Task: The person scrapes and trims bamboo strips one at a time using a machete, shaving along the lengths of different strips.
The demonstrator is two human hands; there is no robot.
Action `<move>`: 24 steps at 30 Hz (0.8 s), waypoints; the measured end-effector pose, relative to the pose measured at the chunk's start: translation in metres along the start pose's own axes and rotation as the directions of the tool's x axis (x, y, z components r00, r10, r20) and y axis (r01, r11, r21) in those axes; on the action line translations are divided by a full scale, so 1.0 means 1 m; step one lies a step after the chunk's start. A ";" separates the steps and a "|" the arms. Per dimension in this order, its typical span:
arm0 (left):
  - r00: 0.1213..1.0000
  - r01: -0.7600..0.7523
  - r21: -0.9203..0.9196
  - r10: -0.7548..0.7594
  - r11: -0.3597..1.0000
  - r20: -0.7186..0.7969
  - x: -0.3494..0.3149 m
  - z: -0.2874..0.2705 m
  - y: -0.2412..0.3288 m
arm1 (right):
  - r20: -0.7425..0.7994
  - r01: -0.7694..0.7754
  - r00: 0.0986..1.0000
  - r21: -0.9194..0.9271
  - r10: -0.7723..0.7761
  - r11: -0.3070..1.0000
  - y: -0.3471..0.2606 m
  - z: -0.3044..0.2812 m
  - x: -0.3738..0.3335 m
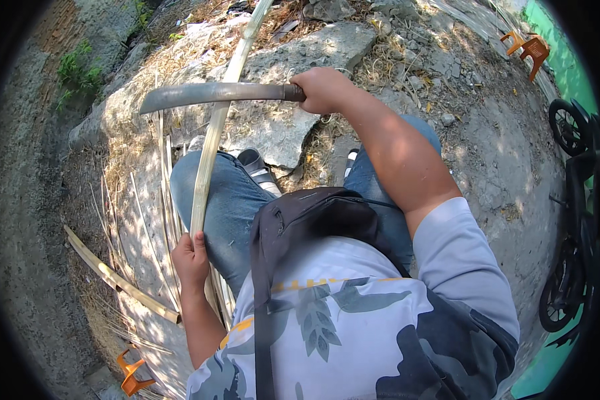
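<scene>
Grey blade (187,95), pale yellow strip (210,143) — blue jeans (227,220) — white shirt (380,320), grey leaf print (319,328).

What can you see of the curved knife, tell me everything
The curved knife has a long, broad, grey blade that looks like scuffed metal, ending in a brown handle partly hidden in the right hand. It is held nearly level across the view, blade pointing left, and crosses over the pale strip, apparently touching it.

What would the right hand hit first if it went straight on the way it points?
The right hand points forward and left, so probably the upper part of the pale strip, though depth is unclear and it might pass above or below.
</scene>
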State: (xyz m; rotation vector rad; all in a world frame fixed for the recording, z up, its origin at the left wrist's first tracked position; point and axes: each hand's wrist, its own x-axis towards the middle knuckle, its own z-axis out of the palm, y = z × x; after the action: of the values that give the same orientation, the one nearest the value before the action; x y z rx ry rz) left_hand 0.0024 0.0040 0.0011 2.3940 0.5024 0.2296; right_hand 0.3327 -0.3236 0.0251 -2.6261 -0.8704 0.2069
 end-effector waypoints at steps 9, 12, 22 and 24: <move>0.999 0.030 -0.042 -0.028 0.999 0.046 0.006 -0.002 -0.004 | -0.052 -0.065 0.996 0.150 0.074 0.987 0.012 0.003 -0.002; 0.998 0.043 -0.050 -0.041 0.998 0.046 0.006 -0.003 -0.005 | 0.035 0.029 0.999 0.063 -0.031 0.998 -0.017 0.005 -0.008; 1.000 0.002 -0.077 -0.001 0.997 0.022 0.003 0.001 -0.007 | 0.040 -0.037 0.999 0.038 0.035 0.999 0.006 -0.004 0.002; 1.000 0.003 -0.067 -0.002 0.998 0.021 0.004 0.002 -0.008 | -0.005 -0.101 0.995 0.123 0.102 0.987 0.025 -0.002 0.004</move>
State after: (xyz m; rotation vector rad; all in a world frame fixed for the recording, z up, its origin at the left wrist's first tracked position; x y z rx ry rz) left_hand 0.0042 0.0103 -0.0053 2.3278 0.4810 0.2173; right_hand 0.3502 -0.3398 0.0172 -2.5565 -0.6975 0.2637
